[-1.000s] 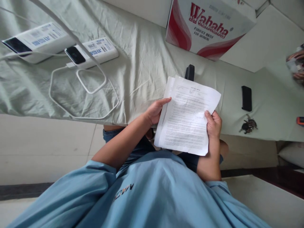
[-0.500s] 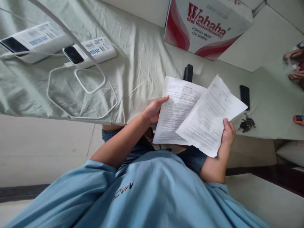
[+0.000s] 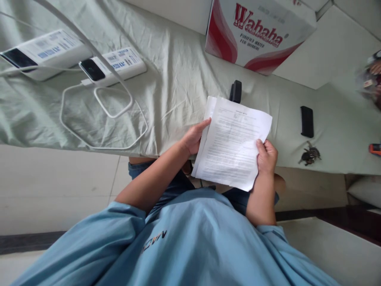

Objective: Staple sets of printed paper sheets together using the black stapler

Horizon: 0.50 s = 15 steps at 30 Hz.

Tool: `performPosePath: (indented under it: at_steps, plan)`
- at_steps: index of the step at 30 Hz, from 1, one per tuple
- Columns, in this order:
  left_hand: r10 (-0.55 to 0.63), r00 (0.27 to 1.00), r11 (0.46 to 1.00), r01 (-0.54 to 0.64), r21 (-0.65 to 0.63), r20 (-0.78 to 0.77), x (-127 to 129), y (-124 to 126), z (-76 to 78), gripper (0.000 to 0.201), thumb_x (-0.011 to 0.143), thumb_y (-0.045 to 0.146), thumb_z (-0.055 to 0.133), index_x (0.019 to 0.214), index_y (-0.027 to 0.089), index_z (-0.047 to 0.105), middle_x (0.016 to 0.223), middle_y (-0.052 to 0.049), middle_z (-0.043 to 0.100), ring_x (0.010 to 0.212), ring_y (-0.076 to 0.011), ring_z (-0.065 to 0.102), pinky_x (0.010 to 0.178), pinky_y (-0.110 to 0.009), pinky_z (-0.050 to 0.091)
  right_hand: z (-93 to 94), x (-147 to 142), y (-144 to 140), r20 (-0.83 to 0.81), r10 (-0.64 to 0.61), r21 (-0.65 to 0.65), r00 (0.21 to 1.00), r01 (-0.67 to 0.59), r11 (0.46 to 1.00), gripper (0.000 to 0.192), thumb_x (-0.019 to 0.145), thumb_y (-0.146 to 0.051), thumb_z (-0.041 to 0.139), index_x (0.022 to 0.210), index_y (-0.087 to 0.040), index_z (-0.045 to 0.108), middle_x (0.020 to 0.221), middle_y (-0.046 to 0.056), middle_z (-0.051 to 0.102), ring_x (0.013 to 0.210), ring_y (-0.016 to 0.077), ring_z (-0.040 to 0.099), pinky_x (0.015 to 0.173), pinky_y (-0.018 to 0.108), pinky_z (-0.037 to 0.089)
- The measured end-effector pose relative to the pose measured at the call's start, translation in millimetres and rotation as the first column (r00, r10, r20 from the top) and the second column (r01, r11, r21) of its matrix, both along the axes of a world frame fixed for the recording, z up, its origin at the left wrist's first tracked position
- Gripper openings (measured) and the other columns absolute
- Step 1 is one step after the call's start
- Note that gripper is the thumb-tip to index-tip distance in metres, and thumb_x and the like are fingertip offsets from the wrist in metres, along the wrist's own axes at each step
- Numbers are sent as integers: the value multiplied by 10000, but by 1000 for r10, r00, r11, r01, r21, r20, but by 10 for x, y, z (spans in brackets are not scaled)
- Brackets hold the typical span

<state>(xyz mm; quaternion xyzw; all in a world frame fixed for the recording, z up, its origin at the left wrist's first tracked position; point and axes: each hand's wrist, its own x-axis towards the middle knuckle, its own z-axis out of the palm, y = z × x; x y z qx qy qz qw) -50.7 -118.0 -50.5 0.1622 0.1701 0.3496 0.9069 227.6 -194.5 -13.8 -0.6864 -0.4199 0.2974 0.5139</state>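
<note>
My left hand [image 3: 195, 137] grips the left edge of a printed sheet, its thumb lying on top near the upper left. Over that sheet lies another printed sheet [image 3: 235, 147], pinched at its right edge by my right hand [image 3: 266, 155]. The two sheets overlap almost fully, and only a narrow strip of the lower sheet [image 3: 203, 153] shows along the left. Both are held at the table's front edge, above my lap. Just behind their top edge stands a small black object [image 3: 235, 91], its lower part hidden by the paper.
Two white power banks [image 3: 114, 65] with cables lie at the left on the cloth-covered table [image 3: 172, 87]. A red and white water carton [image 3: 256, 35] stands at the back. To the right are a black phone-like object [image 3: 306, 121], keys [image 3: 310, 154] and an orange item [image 3: 375, 149]. Another person's hand [image 3: 375, 68] shows far right.
My right hand has moved left with its sheet, which now lies straighter over the other sheet. My left hand has stayed nearly still. The other person's hands at far right have shifted.
</note>
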Motion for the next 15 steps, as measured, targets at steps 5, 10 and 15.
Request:
performPosePath:
  at_steps: [5,10,15]
  plan:
    - [16,1000,1000,-16,-21,-14,7,-15,65,451,979,521,655,1220,154,757,964,-143,834,1068,-363,790,1020,-475,596,90,-84,73,38,37,8,999,-38,999,398,808,-590,800,794,-201,717,750,-21,707,681,135,583,687,273,487]
    - [15,1000,1000,-15,-25,-8,12,-23,105,505,982,577,631,1245,160,742,986,-142,833,1080,-365,786,1020,-474,594,119,-102,86,49,45,17,998,-45,999,383,823,-563,801,782,-192,712,720,-26,675,659,129,557,663,267,462]
    - [8,1000,1000,-8,-23,-8,16,-29,115,532,967,602,647,1273,175,727,988,-132,832,1082,-361,787,1025,-468,591,85,-129,91,37,59,5,998,-59,998,367,839,-553,791,805,-195,715,733,-28,677,665,134,563,666,270,460]
